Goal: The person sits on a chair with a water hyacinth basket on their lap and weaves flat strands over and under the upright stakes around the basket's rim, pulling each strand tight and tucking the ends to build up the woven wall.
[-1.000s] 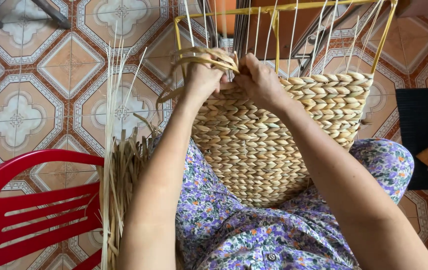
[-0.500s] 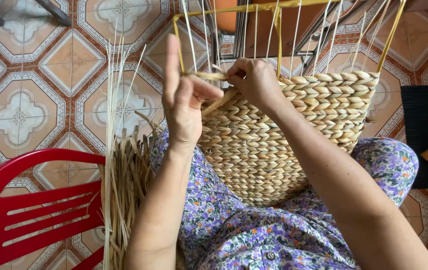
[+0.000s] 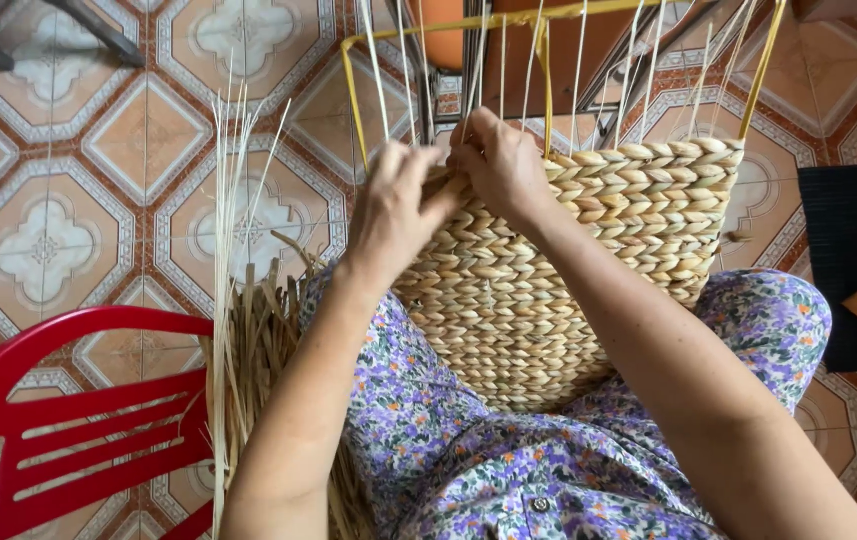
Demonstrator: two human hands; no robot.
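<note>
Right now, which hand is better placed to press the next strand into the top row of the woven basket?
Probably the right hand: it rests on the top edge of the woven basket, between the upright strands. The left hand lies lower, against the basket's left side.

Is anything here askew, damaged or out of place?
Nothing stands out. The woven basket rests on the lap, its rows even, inside a yellow wire frame. Left hand and right hand work at its rim. Dry straw strands lean beside the red plastic chair.
</note>
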